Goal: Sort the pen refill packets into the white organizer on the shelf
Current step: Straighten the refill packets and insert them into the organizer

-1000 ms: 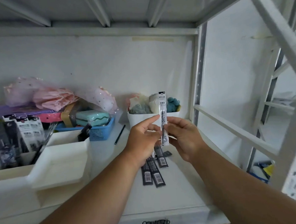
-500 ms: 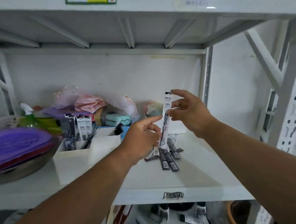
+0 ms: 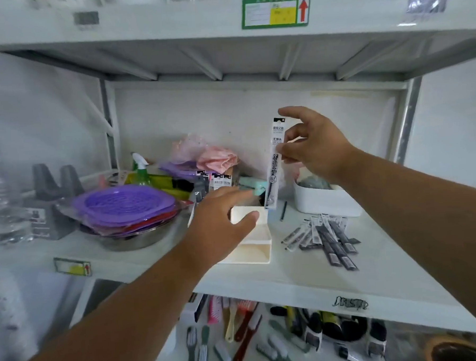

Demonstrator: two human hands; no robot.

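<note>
My right hand pinches one long white pen refill packet upright, its lower end hanging just above the right back corner of the white organizer. My left hand reaches over the organizer with relaxed fingers and holds nothing; it hides most of the organizer's left side. Several refill packets stand behind the hand at the organizer's back. A loose pile of refill packets lies on the shelf to the right of the organizer.
A white tub stands behind the pile. Left of the organizer sits a metal bowl holding purple baskets, with a green spray bottle and a grey block behind. Brushes lie on the shelf below.
The view has pulled back and swung left. My left hand let go of the packet and moved down over the organizer. My right hand carried the packet left, above the organizer's corner.
</note>
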